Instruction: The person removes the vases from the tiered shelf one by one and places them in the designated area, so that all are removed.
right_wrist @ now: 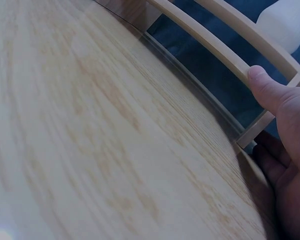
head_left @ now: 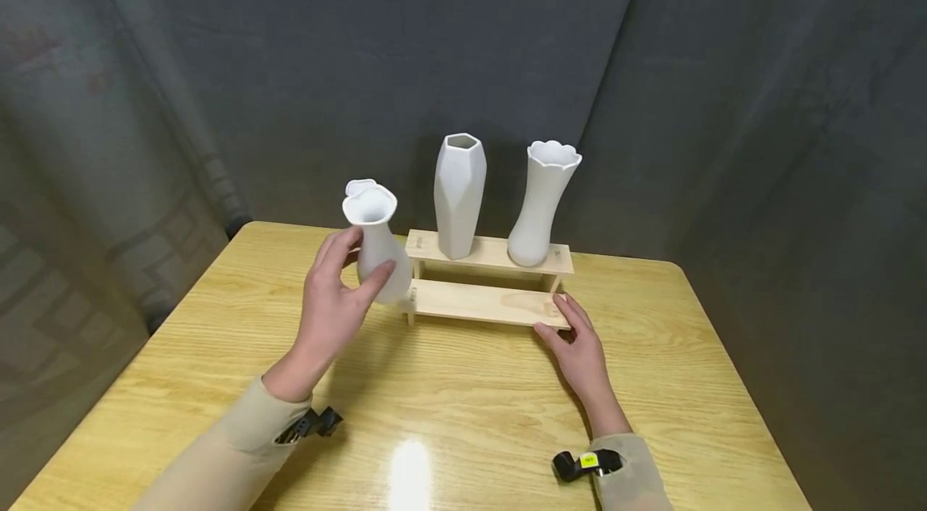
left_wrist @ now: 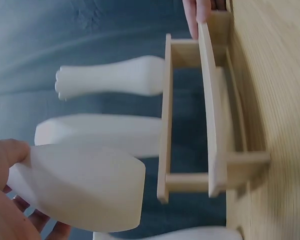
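Note:
My left hand [head_left: 333,306] grips a white vase [head_left: 385,274] with a wavy flared rim, thumb on its near side and fingers round the far side. In the left wrist view this vase [left_wrist: 85,187] is off the table, level with the stand's left end. My right hand [head_left: 582,358] holds the right end of the two-step wooden stand [head_left: 478,302], its thumb on the lower step's front edge. On the upper step stand a faceted white vase [head_left: 459,193] and a white vase with a scalloped rim [head_left: 537,209].
Another white vase [head_left: 360,186] is mostly hidden behind the held one; part of this vase [left_wrist: 170,234] shows low in the left wrist view. Grey curtains [head_left: 405,52] hang behind the wooden table [head_left: 463,406].

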Available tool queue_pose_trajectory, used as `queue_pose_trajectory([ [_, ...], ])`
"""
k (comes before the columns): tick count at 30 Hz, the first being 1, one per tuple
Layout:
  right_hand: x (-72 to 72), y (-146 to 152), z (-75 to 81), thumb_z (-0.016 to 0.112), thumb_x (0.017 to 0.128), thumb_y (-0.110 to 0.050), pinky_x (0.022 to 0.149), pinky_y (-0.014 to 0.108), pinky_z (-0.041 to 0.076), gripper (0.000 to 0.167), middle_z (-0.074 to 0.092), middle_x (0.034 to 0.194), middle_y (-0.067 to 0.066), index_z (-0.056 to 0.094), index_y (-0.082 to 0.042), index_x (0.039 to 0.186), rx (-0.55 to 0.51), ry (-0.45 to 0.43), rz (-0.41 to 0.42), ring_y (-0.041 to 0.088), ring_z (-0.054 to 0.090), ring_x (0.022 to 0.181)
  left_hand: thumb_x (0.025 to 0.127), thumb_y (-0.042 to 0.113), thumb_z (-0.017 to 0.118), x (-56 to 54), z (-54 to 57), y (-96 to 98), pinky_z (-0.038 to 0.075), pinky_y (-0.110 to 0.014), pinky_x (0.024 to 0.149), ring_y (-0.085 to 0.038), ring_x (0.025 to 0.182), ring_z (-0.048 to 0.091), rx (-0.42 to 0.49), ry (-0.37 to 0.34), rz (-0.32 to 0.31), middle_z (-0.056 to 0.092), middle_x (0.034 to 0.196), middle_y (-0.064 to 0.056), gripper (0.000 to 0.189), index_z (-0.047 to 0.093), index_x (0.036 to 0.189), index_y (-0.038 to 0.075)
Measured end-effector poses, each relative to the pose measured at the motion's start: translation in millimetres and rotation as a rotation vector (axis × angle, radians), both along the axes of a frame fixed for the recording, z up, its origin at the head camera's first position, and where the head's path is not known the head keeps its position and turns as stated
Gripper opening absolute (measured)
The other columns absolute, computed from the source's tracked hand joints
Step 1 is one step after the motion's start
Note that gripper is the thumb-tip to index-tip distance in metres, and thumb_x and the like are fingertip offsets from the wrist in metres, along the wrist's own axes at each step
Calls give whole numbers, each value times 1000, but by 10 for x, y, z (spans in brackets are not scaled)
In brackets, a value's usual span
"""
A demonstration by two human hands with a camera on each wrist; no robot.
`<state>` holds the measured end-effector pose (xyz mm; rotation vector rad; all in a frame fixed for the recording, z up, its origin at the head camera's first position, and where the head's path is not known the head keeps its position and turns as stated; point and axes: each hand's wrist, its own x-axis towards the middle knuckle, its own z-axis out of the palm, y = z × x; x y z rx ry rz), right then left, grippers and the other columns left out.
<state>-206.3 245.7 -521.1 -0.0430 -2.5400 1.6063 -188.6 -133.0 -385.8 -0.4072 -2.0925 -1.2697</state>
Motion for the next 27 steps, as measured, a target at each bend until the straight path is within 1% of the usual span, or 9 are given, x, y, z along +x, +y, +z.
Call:
queue_pose_trajectory([
  [4,-6,5,2,80,105,-31,125,49,40,75,26,180,11,46,-16,170,6,-1,1,35,33,162,94,2,88,-9,3,-159,52,-24,104,-27,127,62,-10,-9,54,64,135,-17,60,62,148,3],
  [7,-6,10,-1,81,104,-32,125,49,41,75,26,180,11,46,-16,170,10,2,1,34,33,162,95,2,87,-29,-11,-274,50,-19,103,-28,126,62,-7,-8,85,63,135,-19,60,62,149,1],
  [12,-4,9,-7,81,104,-32,125,49,41,75,27,180,10,47,-16,169,12,10,1,33,33,163,96,2,86,-95,-65,-449,49,-18,101,-30,124,61,-2,-9,144,63,132,-22,58,62,148,-2],
  [14,-6,13,-8,81,104,-32,125,49,41,76,27,180,10,46,-16,169,13,13,1,33,33,162,95,2,86,-139,-100,-506,48,-16,100,-31,123,62,-2,-12,162,63,132,-23,58,62,147,-3],
  [18,-9,19,-17,81,104,-32,125,49,41,76,27,180,11,46,-15,169,14,13,1,34,34,162,96,2,86,-227,-164,-595,48,-15,99,-35,123,63,6,-27,181,62,133,-25,58,61,148,-5],
  [20,-7,20,-19,80,104,-32,125,49,41,76,27,180,11,46,-15,170,13,10,2,34,34,162,97,2,85,-266,-190,-629,52,-25,102,-36,123,64,5,-36,188,62,133,-26,58,60,148,-5],
  [22,-5,19,-18,80,105,-31,125,49,41,75,26,180,11,46,-15,170,12,8,2,34,34,162,97,2,84,-309,-220,-662,56,-40,105,-38,123,63,7,-42,191,61,134,-27,57,60,149,-6],
  [25,-1,14,-8,80,105,-31,124,50,41,75,26,180,12,45,-15,170,9,6,4,35,34,162,98,0,82,-377,-266,-707,55,-62,104,-40,124,62,7,-49,194,60,134,-29,57,58,149,-7],
  [27,1,12,-3,80,105,-31,125,50,41,75,26,180,12,45,-15,170,10,6,3,35,34,162,99,0,82,-418,-291,-732,54,-66,104,-42,124,62,4,-56,198,60,133,-30,57,57,149,-7],
])
